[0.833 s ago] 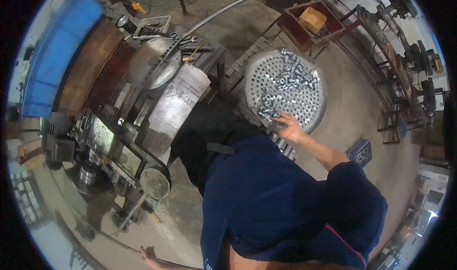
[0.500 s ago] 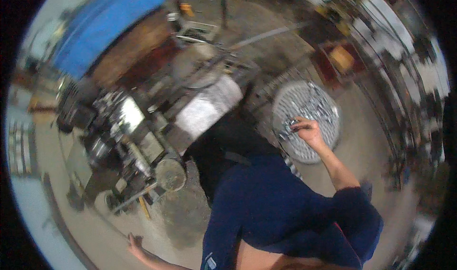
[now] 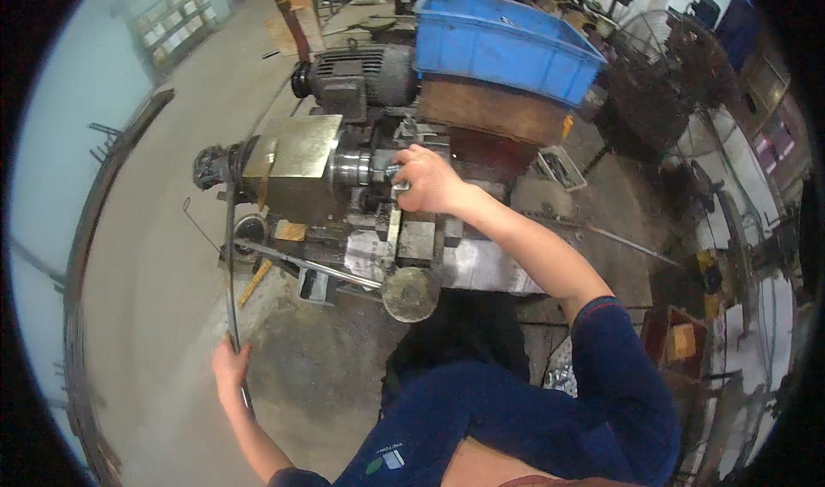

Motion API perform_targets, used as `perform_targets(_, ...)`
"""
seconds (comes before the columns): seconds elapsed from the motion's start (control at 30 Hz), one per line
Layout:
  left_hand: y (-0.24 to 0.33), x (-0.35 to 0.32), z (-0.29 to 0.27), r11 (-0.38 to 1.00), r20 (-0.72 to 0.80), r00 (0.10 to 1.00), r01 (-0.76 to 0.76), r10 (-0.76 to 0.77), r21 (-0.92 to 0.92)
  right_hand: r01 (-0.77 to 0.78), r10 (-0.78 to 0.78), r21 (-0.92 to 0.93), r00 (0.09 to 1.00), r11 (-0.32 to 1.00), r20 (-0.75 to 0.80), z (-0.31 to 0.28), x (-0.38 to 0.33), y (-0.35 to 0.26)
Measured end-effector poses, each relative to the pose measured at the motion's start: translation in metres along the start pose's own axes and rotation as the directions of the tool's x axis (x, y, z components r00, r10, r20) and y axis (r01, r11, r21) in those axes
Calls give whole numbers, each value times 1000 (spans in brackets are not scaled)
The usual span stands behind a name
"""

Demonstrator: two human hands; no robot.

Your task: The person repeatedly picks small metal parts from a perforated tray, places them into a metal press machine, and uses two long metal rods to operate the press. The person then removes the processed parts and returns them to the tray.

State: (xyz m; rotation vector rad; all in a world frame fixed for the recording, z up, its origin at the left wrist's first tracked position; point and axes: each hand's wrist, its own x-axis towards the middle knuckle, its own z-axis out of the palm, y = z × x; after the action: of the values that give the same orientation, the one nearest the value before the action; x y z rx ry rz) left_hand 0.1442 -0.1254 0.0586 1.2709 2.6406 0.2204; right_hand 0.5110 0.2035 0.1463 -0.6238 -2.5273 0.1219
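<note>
My left hand (image 3: 230, 365) is closed around a long dark lever rod (image 3: 229, 272) that rises along the left side of a lathe-like machine. My right hand (image 3: 425, 180) reaches across to the machine's shiny spindle (image 3: 351, 167). Its fingers are bent round a small shiny metal part (image 3: 394, 173) at the spindle's right end, mostly hidden by the fingers. Below that hand a metal handle leads down to a round worn knob-like disc (image 3: 410, 295). A brassy metal cover (image 3: 292, 147) lies over the machine's headstock, left of the spindle.
A blue plastic crate (image 3: 507, 49) stands on a brown block behind the machine, beside a dark electric motor (image 3: 361, 79). Small metal parts (image 3: 563, 377) show partly behind my right sleeve. A reddish box (image 3: 675, 345) is at the right. A yellow-handled tool (image 3: 254, 283) lies below the machine.
My view has swung toward the machine. My right hand has moved from the round tray of small metal parts to the spindle. The left hand now clearly grips the lever.
</note>
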Motion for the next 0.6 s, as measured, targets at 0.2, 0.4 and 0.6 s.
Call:
perform_targets(0.2, 20, -21, 11, 991, -197, 973, 102, -117, -84, -149, 217, -239, 932, 960, 291, 59, 49, 23)
perform_targets(0.4, 6, -14, 22, 992, -215, 969, 117, -122, -37, -339, 332, -28, 895, 940, 298, 70, 63, 27)
perform_targets(0.6, 11, -10, 20, 993, -221, 968, 109, -118, -55, -502, 468, 179, 860, 846, 202, 61, 72, 33)
